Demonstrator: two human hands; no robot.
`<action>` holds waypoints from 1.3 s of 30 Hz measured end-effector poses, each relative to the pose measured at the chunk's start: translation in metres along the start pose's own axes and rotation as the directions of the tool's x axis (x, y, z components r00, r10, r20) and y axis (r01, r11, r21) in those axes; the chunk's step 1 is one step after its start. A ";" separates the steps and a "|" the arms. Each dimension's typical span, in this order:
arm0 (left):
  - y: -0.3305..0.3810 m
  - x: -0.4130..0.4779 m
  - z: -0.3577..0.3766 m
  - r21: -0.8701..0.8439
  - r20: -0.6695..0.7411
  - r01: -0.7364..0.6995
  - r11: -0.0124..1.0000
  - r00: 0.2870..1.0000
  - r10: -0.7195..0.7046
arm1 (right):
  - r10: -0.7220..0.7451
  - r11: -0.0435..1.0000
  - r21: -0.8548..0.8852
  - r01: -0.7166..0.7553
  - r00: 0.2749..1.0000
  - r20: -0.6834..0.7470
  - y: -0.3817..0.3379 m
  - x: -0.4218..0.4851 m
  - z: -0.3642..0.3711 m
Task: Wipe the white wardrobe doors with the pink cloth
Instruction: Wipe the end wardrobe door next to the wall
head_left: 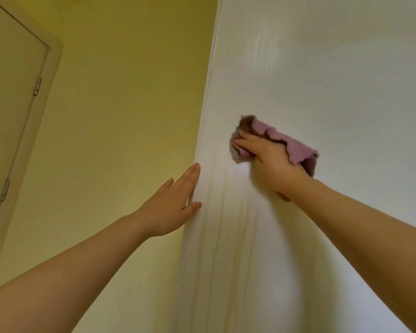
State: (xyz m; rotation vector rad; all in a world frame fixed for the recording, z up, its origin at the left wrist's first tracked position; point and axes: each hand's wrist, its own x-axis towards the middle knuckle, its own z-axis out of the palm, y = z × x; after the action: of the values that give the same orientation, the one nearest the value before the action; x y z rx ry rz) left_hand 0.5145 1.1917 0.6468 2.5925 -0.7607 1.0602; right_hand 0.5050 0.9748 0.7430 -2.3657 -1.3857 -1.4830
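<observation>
- A white wardrobe door [322, 68] with faint wood grain fills the right of the frame; a yellow wall [130, 92] and a pale room door [10, 104] lie to the left.
- The pink cloth [298, 147], bunched and wavy-edged, sits on the wardrobe door at centre right, pressed flat under the right hand [271, 159], whose fingers lie extended.
- The left hand [171, 207], fingers straight, rests on the wardrobe door's left edge.
- Counted: one cloth, two hands, two hinges [37, 86] on the room door.

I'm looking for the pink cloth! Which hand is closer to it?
Right. The right hand presses flat on the pink cloth against the wardrobe door. The left hand rests on the door's edge, lower left, apart from the cloth.
</observation>
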 end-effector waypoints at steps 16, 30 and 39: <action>-0.005 -0.003 0.006 -0.077 -0.010 0.031 0.997 0.999 -0.032 | -0.122 0.982 -0.146 0.122 0.993 0.010 -0.013 -0.014 0.047; -0.001 -0.017 0.014 -0.200 0.044 0.072 0.977 0.997 -0.064 | 0.025 0.953 -0.301 -0.040 0.998 -0.054 -0.028 -0.017 0.052; 0.000 -0.020 0.026 -0.308 -0.051 0.005 0.951 0.998 -0.022 | 0.143 0.945 -0.294 -0.143 0.989 -0.023 -0.032 -0.024 0.051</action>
State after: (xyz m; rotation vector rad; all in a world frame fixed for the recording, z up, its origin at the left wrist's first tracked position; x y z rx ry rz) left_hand 0.5176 1.1888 0.6149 2.2936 -0.8215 0.9194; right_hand 0.5154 1.0009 0.6844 -2.5667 -1.0249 -1.7551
